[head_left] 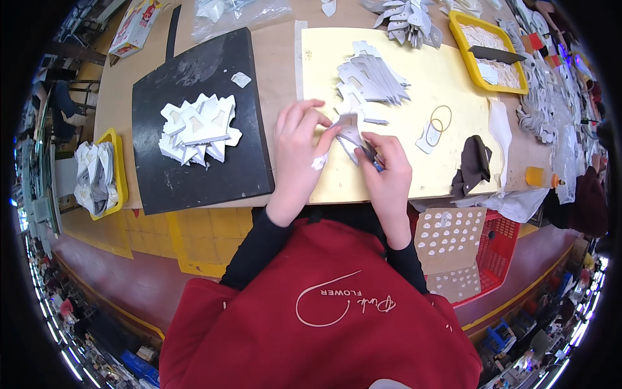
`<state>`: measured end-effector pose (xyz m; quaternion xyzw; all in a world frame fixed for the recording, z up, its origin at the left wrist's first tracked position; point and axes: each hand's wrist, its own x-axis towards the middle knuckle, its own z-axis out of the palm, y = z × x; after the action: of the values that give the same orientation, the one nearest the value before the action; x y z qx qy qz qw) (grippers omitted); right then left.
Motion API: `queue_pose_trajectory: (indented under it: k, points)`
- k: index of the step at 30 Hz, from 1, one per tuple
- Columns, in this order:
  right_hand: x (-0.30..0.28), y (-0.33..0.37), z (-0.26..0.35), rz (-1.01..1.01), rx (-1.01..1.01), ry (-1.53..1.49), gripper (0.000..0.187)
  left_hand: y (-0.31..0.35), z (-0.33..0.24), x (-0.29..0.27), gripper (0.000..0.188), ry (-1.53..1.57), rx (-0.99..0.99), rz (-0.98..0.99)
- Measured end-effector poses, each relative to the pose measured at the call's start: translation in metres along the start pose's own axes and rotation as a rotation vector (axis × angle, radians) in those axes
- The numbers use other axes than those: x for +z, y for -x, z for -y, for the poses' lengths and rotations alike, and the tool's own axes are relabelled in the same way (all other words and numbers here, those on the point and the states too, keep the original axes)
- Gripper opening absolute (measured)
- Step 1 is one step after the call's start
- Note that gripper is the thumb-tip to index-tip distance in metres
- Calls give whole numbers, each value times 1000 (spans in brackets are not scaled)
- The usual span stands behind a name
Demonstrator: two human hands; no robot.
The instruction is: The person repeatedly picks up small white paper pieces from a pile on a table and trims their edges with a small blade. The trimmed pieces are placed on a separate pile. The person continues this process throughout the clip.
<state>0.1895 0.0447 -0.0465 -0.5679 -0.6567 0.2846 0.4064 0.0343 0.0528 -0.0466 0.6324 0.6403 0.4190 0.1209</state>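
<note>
Near the front edge of the yellow work sheet, a grey-white cut-out piece, like a shoe upper part, is held between both hands. My left hand pinches its left side between thumb and fingers; a small white wrap or scrap shows at the thumb. My right hand closes on its lower right side, with a small blue object under the fingers, too covered to name. Just beyond my hands lies a fanned stack of similar pieces, the nearest white ones almost touching the held piece.
A black board on the left bears a pile of white pieces. Yellow trays stand at far left and back right. Rubber bands, dark fabric and an orange bottle lie right. A red crate stands below.
</note>
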Motion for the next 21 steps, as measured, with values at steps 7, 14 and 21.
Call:
queue_pose_trajectory:
  k: [7,14,21]
  points:
    - [-23,10,29,254,371,-819,12,21,-30,-54,31,1172,-745,243]
    - [-21,2,42,415,600,-1169,12,29,-22,-66,41,1337,-779,567]
    - [-6,16,37,593,790,-1348,9,33,-40,-53,17,1371,-516,209]
